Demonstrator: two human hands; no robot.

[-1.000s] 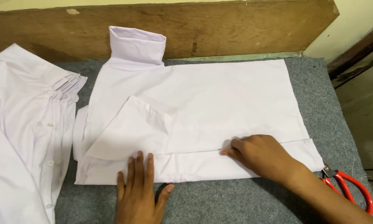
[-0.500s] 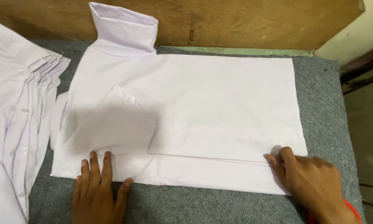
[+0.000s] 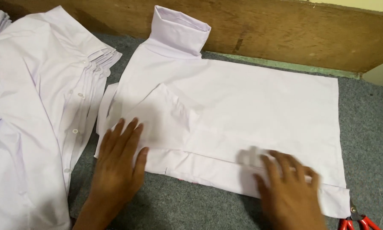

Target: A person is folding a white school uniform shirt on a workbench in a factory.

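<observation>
Right hand (image 3: 287, 187) slid back leftward along the shirt's (image 3: 251, 106) near folded edge, from the far right end half a second ago to partway in, fingers flat and blurred. Left hand (image 3: 119, 164) shifted up onto the cloth, fingertips past the hem. Scissors (image 3: 355, 220) came back into view, just right of the right hand's fingers.

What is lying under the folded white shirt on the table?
The folded white shirt lies on grey felt padding, which shows around its edges. The left hand and right hand press on top; anything beneath is covered.
</observation>
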